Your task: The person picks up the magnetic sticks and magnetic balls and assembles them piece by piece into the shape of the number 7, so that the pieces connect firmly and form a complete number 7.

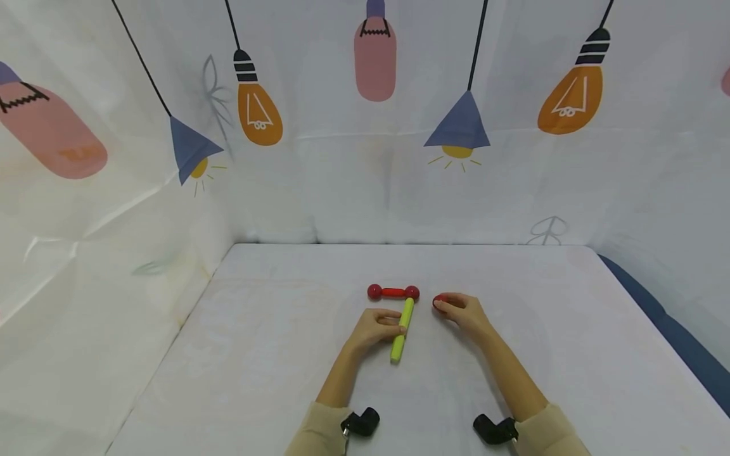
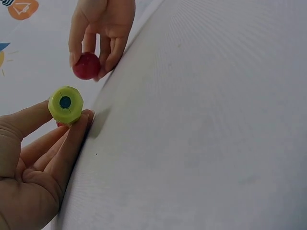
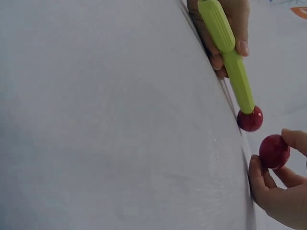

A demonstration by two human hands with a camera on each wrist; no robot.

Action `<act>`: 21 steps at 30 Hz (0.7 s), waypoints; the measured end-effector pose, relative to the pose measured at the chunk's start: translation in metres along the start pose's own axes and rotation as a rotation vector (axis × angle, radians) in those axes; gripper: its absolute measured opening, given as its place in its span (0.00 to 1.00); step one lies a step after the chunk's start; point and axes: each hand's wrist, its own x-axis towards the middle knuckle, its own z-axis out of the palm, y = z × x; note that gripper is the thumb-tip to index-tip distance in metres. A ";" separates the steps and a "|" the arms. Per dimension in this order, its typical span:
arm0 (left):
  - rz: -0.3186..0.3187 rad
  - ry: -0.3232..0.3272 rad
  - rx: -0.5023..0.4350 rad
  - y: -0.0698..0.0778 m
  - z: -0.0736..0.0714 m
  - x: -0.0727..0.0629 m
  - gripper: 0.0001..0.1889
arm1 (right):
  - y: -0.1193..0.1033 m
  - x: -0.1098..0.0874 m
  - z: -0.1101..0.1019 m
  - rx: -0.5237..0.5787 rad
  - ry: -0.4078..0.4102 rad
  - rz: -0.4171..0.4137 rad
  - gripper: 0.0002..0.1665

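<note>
My left hand (image 1: pixel 376 326) pinches a yellow-green faceted rod (image 1: pixel 407 311) between thumb and fingers. The rod's far end meets a red ball (image 1: pixel 412 292), which a short red rod (image 1: pixel 393 292) joins to another red ball (image 1: pixel 374 292) on the left. In the left wrist view, the rod's near end (image 2: pixel 65 104) shows a dark round centre. My right hand (image 1: pixel 464 311) holds a separate red ball (image 3: pixel 274 151) at its fingertips, just right of the joined pieces. A gap lies between this ball and the one at the rod's end.
The pieces and both hands are over a white tabletop (image 1: pixel 274 354). A white sheet printed with lamps and bulbs (image 1: pixel 342 190) hangs behind the back edge. Black wrist devices (image 1: pixel 363 422) sit at both cuffs, and something dark blue (image 1: pixel 673 329) shows beyond the right edge.
</note>
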 end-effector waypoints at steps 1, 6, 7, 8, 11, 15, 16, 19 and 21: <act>-0.004 0.001 -0.001 0.001 0.000 0.001 0.21 | 0.000 -0.003 0.000 -0.006 -0.002 0.006 0.34; -0.025 0.006 0.006 0.003 -0.002 0.007 0.21 | 0.001 -0.015 0.004 -0.019 -0.026 0.061 0.38; -0.032 0.010 0.005 0.003 -0.002 0.008 0.21 | 0.001 -0.018 0.005 -0.026 -0.032 0.070 0.39; -0.036 0.012 0.008 0.003 -0.002 0.009 0.21 | 0.002 -0.020 0.006 -0.018 -0.034 0.077 0.38; -0.039 0.019 0.004 0.004 -0.003 0.013 0.21 | 0.003 -0.027 0.011 -0.007 -0.049 0.071 0.36; -0.040 0.029 -0.012 0.004 -0.003 0.018 0.21 | 0.002 -0.036 0.017 0.019 -0.067 0.052 0.32; -0.042 0.031 -0.015 0.004 -0.004 0.019 0.21 | 0.002 -0.038 0.019 0.021 -0.072 0.044 0.32; -0.051 0.037 -0.013 0.005 -0.004 0.022 0.21 | 0.001 -0.044 0.023 0.024 -0.073 0.019 0.29; -0.053 0.041 -0.008 0.006 -0.005 0.024 0.21 | 0.000 -0.047 0.026 0.026 -0.075 0.007 0.27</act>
